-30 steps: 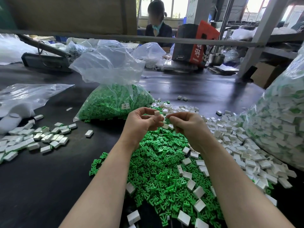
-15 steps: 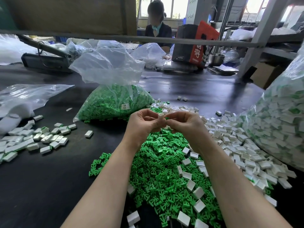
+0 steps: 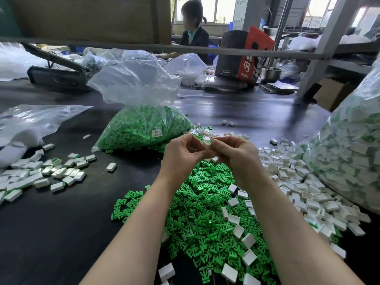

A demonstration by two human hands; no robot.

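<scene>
Pile of green clips (image 3: 203, 204) lies under left hand (image 3: 183, 156) and right hand (image 3: 236, 158), both grips pinching one white housing (image 3: 207, 144).

Green clips (image 3: 207, 212), white housings (image 3: 308, 194), black table (image 3: 51, 233).

Bright daylight comes through the far windows (image 3: 216, 11), which are blown out. The dark desk (image 3: 236, 108) shows soft glare. Wide-angle distortion bends the edges; the background is slightly soft.

Bare left grip (image 3: 183, 155), bare right grip (image 3: 236, 158); bare forearms (image 3: 133, 227)
</scene>
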